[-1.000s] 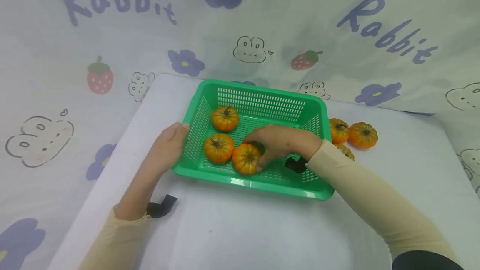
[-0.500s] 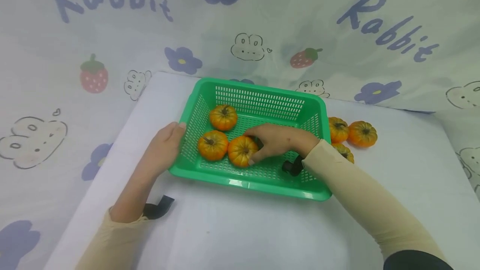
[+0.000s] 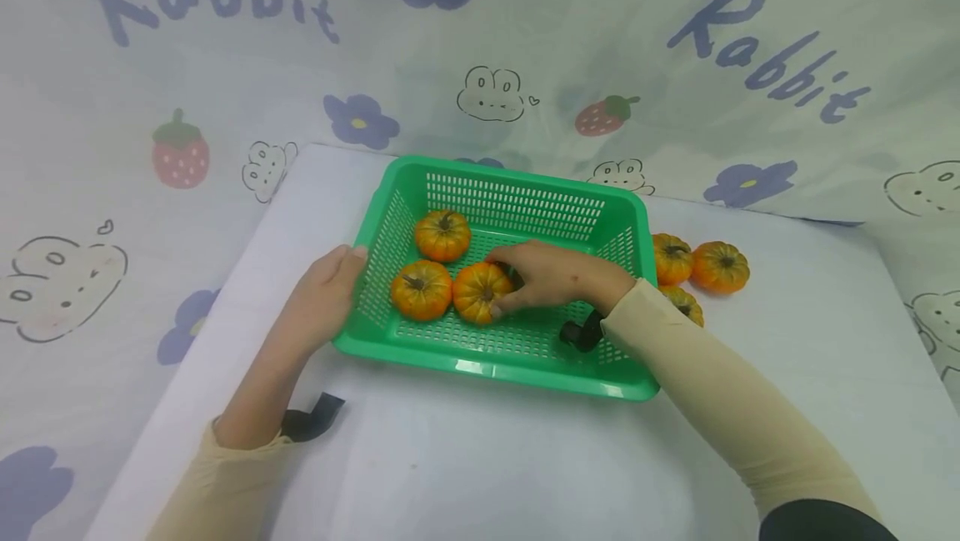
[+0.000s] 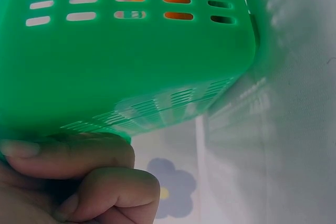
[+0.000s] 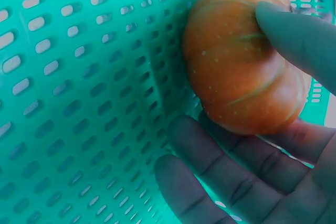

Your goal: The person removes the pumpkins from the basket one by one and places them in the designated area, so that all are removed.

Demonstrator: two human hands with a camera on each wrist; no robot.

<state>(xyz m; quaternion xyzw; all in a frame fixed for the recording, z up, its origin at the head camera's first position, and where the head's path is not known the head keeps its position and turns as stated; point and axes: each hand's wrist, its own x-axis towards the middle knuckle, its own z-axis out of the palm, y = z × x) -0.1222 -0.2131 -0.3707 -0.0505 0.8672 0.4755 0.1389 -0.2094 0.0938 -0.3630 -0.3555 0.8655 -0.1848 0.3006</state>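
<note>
A green plastic basket (image 3: 491,371) with slotted walls stands on the white table. My left hand (image 3: 321,298) grips its left rim, thumb on top; in the left wrist view curled fingers (image 4: 113,192) lie below the rim. Inside the basket, my right hand (image 3: 551,276) holds a small orange pumpkin (image 3: 472,295), thumb on one side and fingers under the other, as the right wrist view shows. That pumpkin sits right beside a second pumpkin (image 3: 422,293). A third pumpkin (image 3: 442,237) rests behind them, near the back left corner.
Three more pumpkins (image 3: 720,267) lie on the table just right of the basket, one partly hidden by the right sleeve (image 3: 705,374). A patterned cloth (image 3: 420,49) hangs behind the table (image 3: 465,466). Black straps show at both wrists.
The right hand and its pumpkin have shifted slightly back in the basket, and the neighbouring pumpkin has moved a little too. The left hand stays on the rim. The whole view has drifted slightly.
</note>
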